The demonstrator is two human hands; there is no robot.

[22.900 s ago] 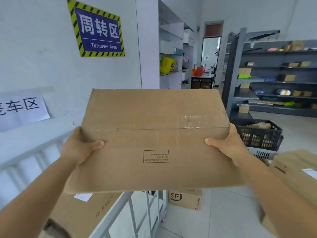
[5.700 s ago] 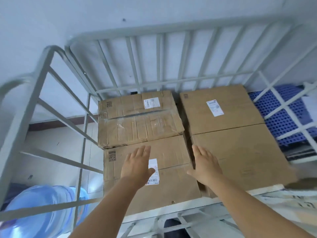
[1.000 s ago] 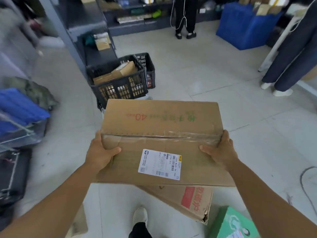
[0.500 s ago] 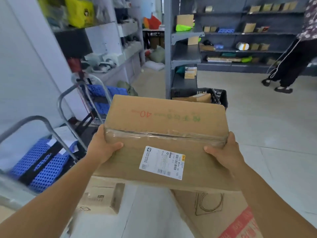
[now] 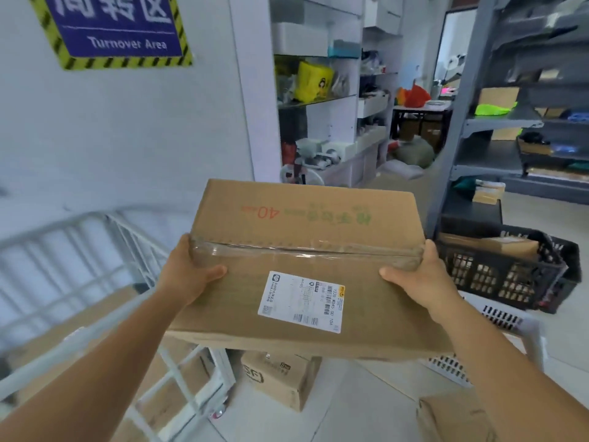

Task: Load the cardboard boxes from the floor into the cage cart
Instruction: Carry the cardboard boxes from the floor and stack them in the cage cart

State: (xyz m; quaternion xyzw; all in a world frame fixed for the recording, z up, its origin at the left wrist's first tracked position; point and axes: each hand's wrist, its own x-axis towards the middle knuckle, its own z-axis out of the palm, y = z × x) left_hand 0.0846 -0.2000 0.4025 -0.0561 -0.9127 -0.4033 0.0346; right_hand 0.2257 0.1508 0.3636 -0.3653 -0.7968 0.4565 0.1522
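While both hands, left hand (image 5: 188, 275) and right hand (image 5: 417, 279), still grip the cardboard box (image 5: 302, 266), fingers curled round its ends, the cage cart (image 5: 95, 250) now appears at lower left.

A blue "Turnover Area" sign (image 5: 114, 27) hangs on the wall; a black crate (image 5: 506, 269) holds what look like parcels.

Bright, even light (edges blurred).

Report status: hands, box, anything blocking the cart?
Left hand and right hand grip the box by its ends. Box held in the air, cart lower left. Nothing seen between them.
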